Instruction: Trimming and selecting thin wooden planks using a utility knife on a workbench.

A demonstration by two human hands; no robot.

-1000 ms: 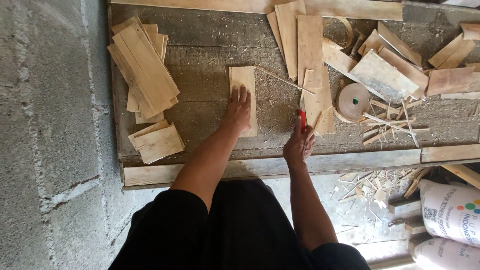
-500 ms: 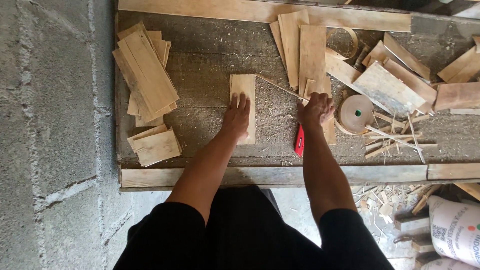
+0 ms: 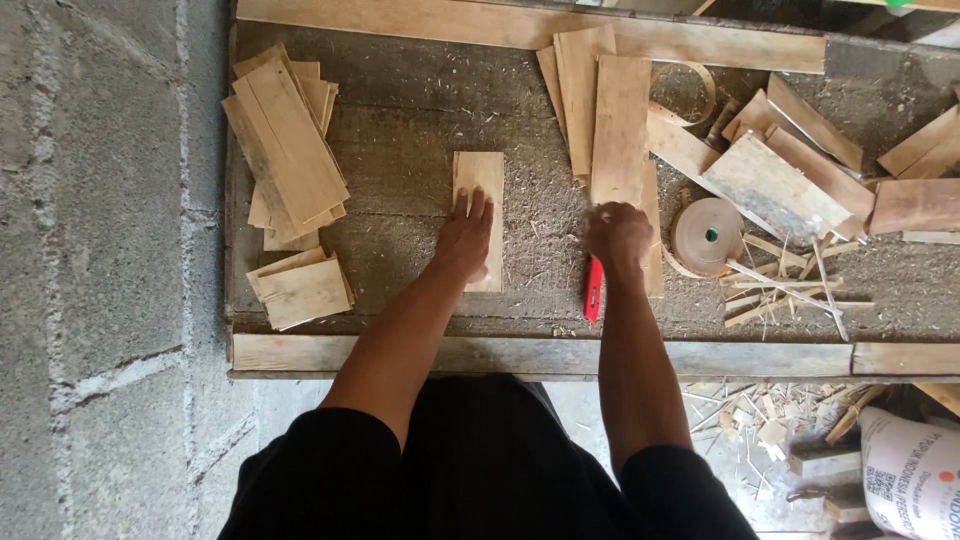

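- The left hand (image 3: pixel 466 235) lay flat, fingers spread, pressed on a small wooden board (image 3: pixel 479 190) in the middle of the workbench (image 3: pixel 420 120); it gripped nothing, only held the board down.
- The right hand (image 3: pixel 617 234) was slightly blurred, to the right of that small board, its fingers curled loosely over the near end of a long plank (image 3: pixel 621 130); whether it actually gripped the plank could not be told.
- A red knife (image 3: pixel 593 290) lay on the bench just below the right hand, between the small board and the long plank's near end, apparently loose from the hand.
- Left of the small board, a stack of boards (image 3: pixel 290 140) sat fanned out, with a smaller pile (image 3: pixel 300 290) just nearer the bench's front edge.
- Right of the long plank, a roll of brown tape (image 3: pixel 706 236) lay beside thin wooden sticks (image 3: pixel 790 285) and more offcuts (image 3: pixel 775 185).
- A thin wooden hoop (image 3: pixel 708 85) rested beyond the roll, holding only sawdust.
- Far right of the board, below the bench, a white printed sack (image 3: pixel 910 470) stood on the floor among wood scraps (image 3: pixel 750 420); its contents were not visible.
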